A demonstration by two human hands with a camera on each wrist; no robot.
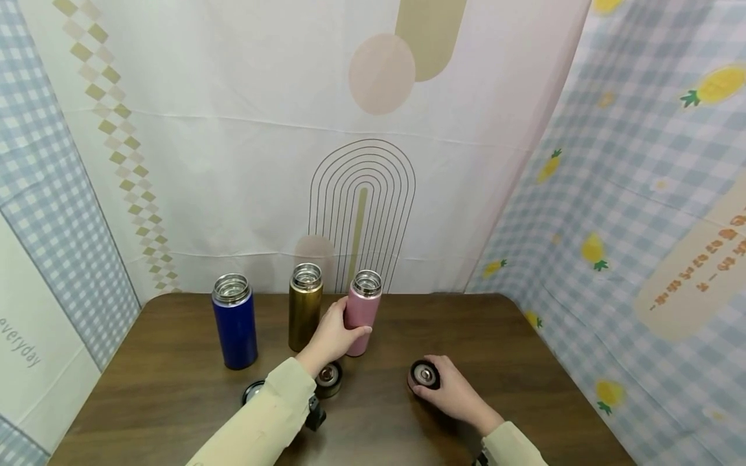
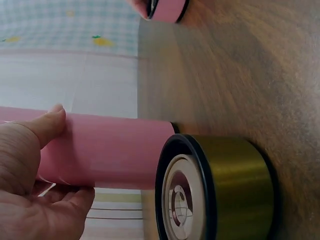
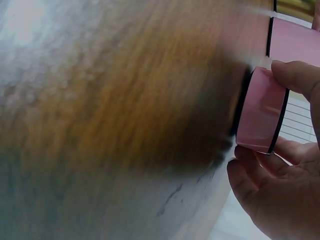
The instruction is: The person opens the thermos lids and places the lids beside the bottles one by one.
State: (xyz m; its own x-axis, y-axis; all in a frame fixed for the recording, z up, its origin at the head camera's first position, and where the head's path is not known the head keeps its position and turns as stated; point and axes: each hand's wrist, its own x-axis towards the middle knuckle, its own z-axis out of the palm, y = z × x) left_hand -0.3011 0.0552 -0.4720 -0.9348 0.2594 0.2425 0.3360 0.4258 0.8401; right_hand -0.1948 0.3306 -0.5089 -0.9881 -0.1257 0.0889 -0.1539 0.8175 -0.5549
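Note:
My left hand (image 1: 332, 335) grips an open pink thermos bottle (image 1: 362, 314) around its body; the bottle stands upright, its steel mouth uncovered. In the right wrist view, my right hand (image 3: 282, 192) holds a pink lid (image 3: 262, 111) between thumb and fingers. That lid has its inner side up, low at the tabletop; whether it touches the wood I cannot tell. Just in front of the pink bottle a gold lid (image 2: 240, 185) rests inner side up. A gold bottle (image 1: 304, 314) stands left of the pink one, also uncapped.
Farther left stands an uncapped blue bottle (image 1: 236, 331). Another lid (image 1: 252, 391) lies partly hidden behind my left sleeve. All stand on a brown wooden table (image 1: 175, 388). A white patterned cloth (image 1: 233, 162) hangs behind it, with a checked cloth (image 1: 583, 259) on the right.

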